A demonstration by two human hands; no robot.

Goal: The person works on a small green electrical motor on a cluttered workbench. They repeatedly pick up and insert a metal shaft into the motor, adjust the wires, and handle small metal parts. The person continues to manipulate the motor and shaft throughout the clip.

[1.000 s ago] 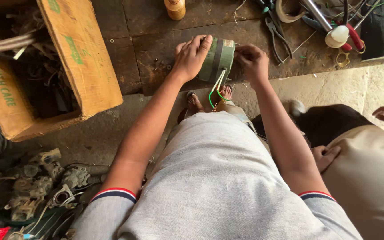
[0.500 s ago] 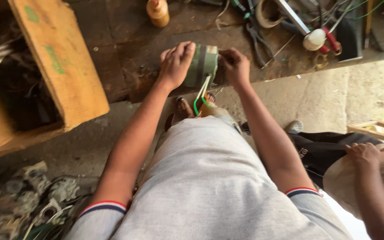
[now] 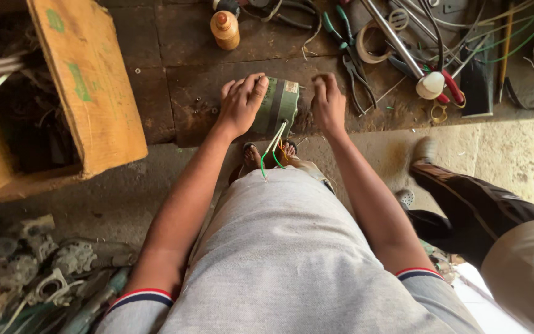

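Grimy stone floor: left hand (image 3: 240, 104) grips cylindrical green motor (image 3: 277, 106), right hand (image 3: 328, 102) curled, empty.

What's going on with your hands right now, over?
Left hand on green motor. Right hand beside it, grip unclear. Wires hang off the motor. Pliers nearby.
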